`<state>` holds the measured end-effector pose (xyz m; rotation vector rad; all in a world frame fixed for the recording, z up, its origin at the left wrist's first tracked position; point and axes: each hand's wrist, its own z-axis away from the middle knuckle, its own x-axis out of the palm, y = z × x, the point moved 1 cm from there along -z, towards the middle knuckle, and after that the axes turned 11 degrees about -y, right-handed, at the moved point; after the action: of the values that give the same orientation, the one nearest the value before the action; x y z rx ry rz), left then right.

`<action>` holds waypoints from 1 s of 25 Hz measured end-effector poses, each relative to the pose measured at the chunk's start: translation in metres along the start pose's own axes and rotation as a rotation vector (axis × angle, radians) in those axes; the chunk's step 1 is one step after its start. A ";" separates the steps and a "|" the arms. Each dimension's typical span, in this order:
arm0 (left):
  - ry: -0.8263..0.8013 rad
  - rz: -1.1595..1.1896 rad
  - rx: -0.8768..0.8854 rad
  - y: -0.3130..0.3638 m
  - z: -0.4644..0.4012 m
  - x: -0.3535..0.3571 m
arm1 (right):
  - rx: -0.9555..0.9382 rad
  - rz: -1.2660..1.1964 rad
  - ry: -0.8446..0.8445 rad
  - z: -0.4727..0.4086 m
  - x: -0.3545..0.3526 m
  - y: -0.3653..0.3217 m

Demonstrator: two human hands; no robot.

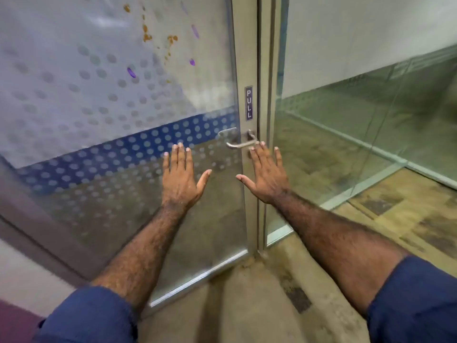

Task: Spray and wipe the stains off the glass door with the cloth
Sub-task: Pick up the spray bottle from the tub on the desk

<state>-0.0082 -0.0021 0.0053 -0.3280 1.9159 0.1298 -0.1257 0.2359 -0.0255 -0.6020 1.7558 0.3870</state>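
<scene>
Both hands are raised before the glass door [118,100], fingers spread wide, palms facing away, holding nothing. The left hand [181,178] is in front of the dotted lower pane. The right hand [265,174] sits just below the lever handle [241,144]. Orange stains [148,35] and purple marks [131,72] lie on the glass well above the left hand. A PULL label [248,103] is above the right hand.

Soft even light, glass glare, wide-angle warp.

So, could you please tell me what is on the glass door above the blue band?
Orange-brown stains and purple marks dot the frosted glass door. Nothing covers them.
</scene>
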 end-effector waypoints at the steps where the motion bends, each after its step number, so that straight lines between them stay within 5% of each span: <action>1: -0.043 -0.001 0.015 0.006 0.004 0.012 | 0.049 0.031 -0.048 0.013 0.010 0.004; 13: -0.286 0.148 0.530 0.158 0.085 0.095 | 0.522 0.119 -0.262 0.243 0.064 0.058; 25: -0.370 0.137 0.961 0.362 0.180 0.085 | 1.034 0.165 -0.301 0.465 0.034 0.131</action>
<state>0.0211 0.3738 -0.1632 0.4474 1.4333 -0.5906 0.1606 0.5915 -0.1884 0.3289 1.4618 -0.3213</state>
